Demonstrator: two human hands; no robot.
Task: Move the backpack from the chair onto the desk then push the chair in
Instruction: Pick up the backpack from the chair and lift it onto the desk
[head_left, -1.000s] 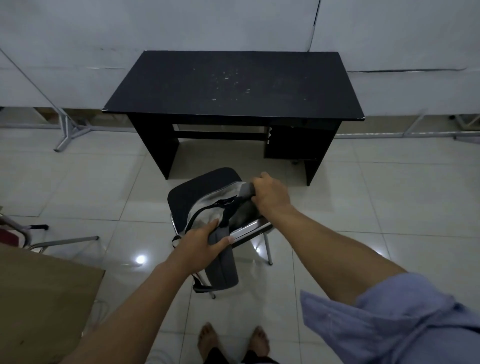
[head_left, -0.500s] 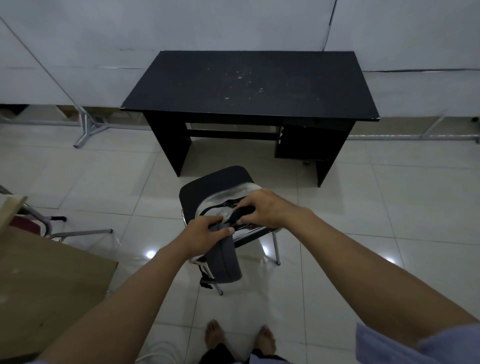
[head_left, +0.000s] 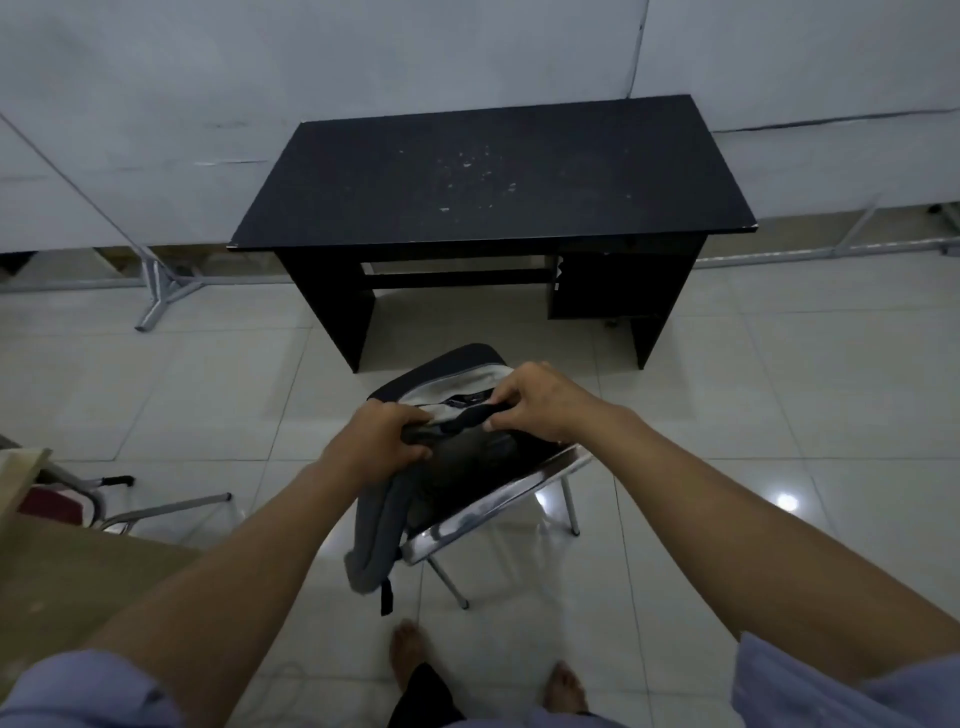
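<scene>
A grey and black backpack (head_left: 457, 457) lies on the chair (head_left: 498, 499), which has a dark seat and chrome legs and stands on the floor in front of the black desk (head_left: 493, 176). My left hand (head_left: 384, 441) grips the backpack's top at its left. My right hand (head_left: 540, 400) pinches the black top handle at its right. A padded grey strap (head_left: 371, 540) hangs down over the chair's near edge. The desk top is bare apart from pale specks.
A brown wooden surface (head_left: 67, 582) fills the lower left. Beside it stands another chair with a red seat (head_left: 57, 504) and metal legs. Metal stand feet (head_left: 161, 291) rest by the white wall panels. My bare feet (head_left: 410, 654) stand on glossy tiles.
My right hand moved from the backpack's far edge to the top handle. My left hand shifted up to the bag's top. The view has moved closer to the chair.
</scene>
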